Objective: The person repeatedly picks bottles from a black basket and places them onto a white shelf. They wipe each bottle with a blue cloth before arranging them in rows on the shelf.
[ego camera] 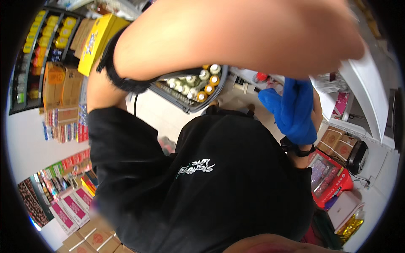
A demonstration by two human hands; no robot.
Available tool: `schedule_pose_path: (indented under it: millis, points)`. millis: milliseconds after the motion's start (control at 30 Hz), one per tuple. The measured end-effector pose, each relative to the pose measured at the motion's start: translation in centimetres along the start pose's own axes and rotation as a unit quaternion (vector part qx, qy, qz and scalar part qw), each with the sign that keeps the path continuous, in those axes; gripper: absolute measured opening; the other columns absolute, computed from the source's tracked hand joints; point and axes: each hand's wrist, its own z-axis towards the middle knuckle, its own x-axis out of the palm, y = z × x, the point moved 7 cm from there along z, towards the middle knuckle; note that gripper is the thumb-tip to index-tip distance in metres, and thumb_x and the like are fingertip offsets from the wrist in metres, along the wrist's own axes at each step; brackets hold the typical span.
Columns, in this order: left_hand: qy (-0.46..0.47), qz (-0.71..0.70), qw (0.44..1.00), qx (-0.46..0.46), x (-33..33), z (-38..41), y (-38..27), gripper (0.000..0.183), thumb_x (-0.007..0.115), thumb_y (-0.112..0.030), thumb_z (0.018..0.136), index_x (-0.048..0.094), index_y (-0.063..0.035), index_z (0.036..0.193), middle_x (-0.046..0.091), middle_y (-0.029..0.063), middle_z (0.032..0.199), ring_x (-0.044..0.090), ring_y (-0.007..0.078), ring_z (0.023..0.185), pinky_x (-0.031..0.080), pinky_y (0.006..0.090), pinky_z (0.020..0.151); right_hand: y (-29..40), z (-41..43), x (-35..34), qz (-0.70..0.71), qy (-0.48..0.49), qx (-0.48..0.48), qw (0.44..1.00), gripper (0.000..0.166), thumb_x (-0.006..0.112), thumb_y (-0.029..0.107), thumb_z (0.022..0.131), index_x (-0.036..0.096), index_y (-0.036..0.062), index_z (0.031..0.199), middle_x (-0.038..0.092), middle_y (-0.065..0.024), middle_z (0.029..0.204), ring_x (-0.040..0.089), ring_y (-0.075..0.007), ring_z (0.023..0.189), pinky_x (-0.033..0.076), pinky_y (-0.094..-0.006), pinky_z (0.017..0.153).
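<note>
My left hand [240, 38] reaches across the top of the view, very close to the camera and blurred. Its fingers cannot be made out, so whether it holds anything is hidden. A black band [118, 64] circles that wrist. At the right, my right hand [317, 110] grips a folded blue cloth [294, 110], which covers most of the fingers. Another black band [305, 152] is on the right wrist. Partly behind the left arm is a dark grey basket [187, 108] with several white-capped bottles [191, 92], some of them yellow-orange.
A yellow box [96, 44] shows beside the left arm. Shelves [47, 47] of packages and cardboard cartons [61, 85] line the left side. Rightward are a white panel [370, 95], a red box [330, 177] and a black appliance [358, 158] with a cord. Pale floor [161, 121] shows below the basket.
</note>
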Motion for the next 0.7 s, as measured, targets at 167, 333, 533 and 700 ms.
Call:
schedule_pose_path:
  millis: [167,333,533,700]
  points:
    - [-0.141,-0.110,0.922,-0.343,7.2,-20.9,14.1,0.017,0.066,-0.019,0.097,0.071,-0.0033,0.100,0.059,-0.0021,0.070,0.051,0.0025,0.065,0.038,0.0212,0.056,-4.2,1.3,5.2,-0.197,0.105,0.022,0.974,0.054,0.065,0.032,0.090,0.059,0.0033,0.136,0.061,-0.0180,0.134,0.061,-0.0309,0.120,0.049,-0.0418,0.100]
    - [0.183,-0.117,0.818,-0.533,34.9,-37.2,28.0,0.041,0.068,-0.031,0.089,0.064,-0.0089,0.123,0.071,0.0159,0.110,0.067,0.0340,0.102,0.053,0.0427,0.087,-2.1,-1.0,11.2,-0.460,0.128,-0.273,0.835,0.029,0.068,0.003,0.084,0.066,0.0050,0.112,0.060,-0.0233,0.132,0.062,-0.0412,0.116,0.051,-0.0445,0.096]
    - [0.334,-0.138,0.758,-0.543,46.6,-41.3,29.1,0.044,0.065,-0.034,0.090,0.064,-0.0074,0.125,0.065,0.0155,0.128,0.061,0.0347,0.119,0.052,0.0485,0.094,-2.0,-2.6,11.2,-0.454,0.086,-0.217,0.860,0.041,0.077,0.009,0.077,0.063,0.0082,0.115,0.058,-0.0279,0.132,0.062,-0.0445,0.115,0.053,-0.0479,0.094]
    - [0.389,-0.062,0.728,-0.561,47.5,-41.3,30.9,0.039,0.069,-0.034,0.088,0.070,-0.0101,0.119,0.071,0.0131,0.117,0.068,0.0307,0.109,0.057,0.0419,0.084,-2.7,-3.8,10.5,-0.475,0.066,-0.162,0.862,0.057,0.084,0.014,0.073,0.061,0.0114,0.124,0.056,-0.0264,0.136,0.062,-0.0447,0.116,0.053,-0.0486,0.093]
